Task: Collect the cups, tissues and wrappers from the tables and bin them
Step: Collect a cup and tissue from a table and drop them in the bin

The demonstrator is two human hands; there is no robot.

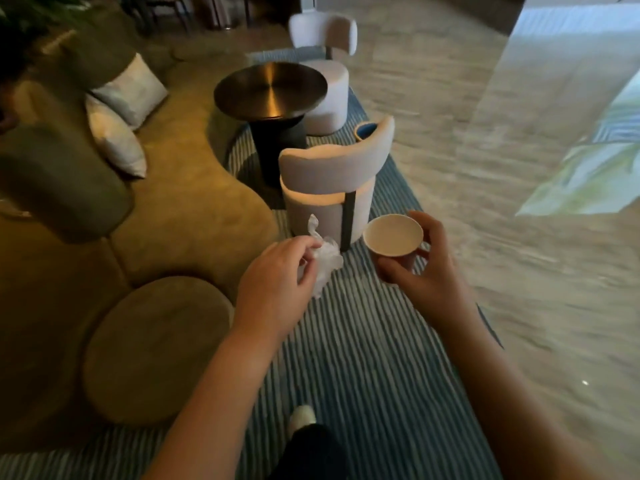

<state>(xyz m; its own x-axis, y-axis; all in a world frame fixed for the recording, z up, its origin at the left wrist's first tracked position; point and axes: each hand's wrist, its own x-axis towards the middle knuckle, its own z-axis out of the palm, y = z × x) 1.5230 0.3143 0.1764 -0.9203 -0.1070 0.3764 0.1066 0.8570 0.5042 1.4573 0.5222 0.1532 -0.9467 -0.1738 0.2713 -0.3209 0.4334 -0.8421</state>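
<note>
Out in front, above a blue striped rug (381,375), the left hand (277,271) pinched a crumpled white tissue (325,261) between thumb and curled fingers, while the right hand (426,271) wrapped fingers and thumb round an empty paper cup (393,235), held upright. Beyond the nearer white chair (332,174), near a round dark table (270,86), stood what looked like a blue bin (365,129). Doing this step well probably meant holding both items snugly, walking round the chair, and releasing each one directly over the opening.
</note>
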